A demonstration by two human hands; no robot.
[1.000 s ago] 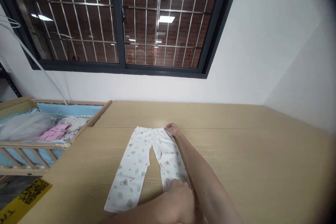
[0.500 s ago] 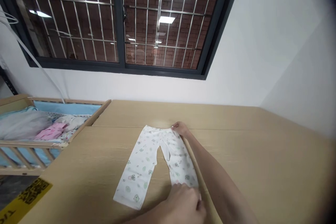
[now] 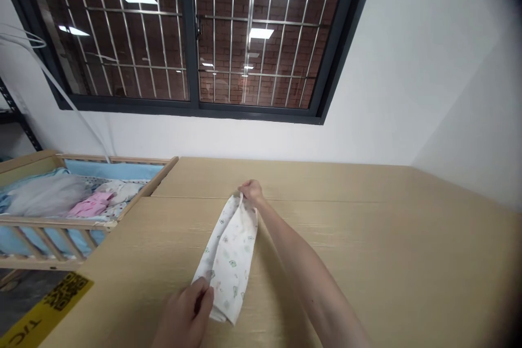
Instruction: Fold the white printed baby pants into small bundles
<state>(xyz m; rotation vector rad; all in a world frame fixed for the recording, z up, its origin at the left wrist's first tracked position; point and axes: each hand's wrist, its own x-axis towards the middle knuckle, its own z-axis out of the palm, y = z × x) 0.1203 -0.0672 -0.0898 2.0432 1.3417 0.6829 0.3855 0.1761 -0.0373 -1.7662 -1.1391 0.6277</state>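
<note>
A small pair of white baby pants [image 3: 232,261] with a pale green and grey print lies on the tan tabletop, one leg folded over the other. At the waistband, the fingers of my right hand [image 3: 252,191] are closed on the cloth. Lower down, my left hand [image 3: 190,304] is closed at the left edge of the legs, pinching the fabric near the hems. Its fingertips partly cover the cloth there.
A wooden crib [image 3: 110,223] with blue lining stands at the left, holding pink clothing [image 3: 92,204] and other cloth. Yellow tape with a printed code [image 3: 67,291] marks the table's left edge. Behind the tabletop [image 3: 346,250] rise a white wall and a barred window [image 3: 191,65].
The right leg of the pants has been folded over onto the left one. Both my hands have moved leftward with the cloth. The view has shifted slightly.
</note>
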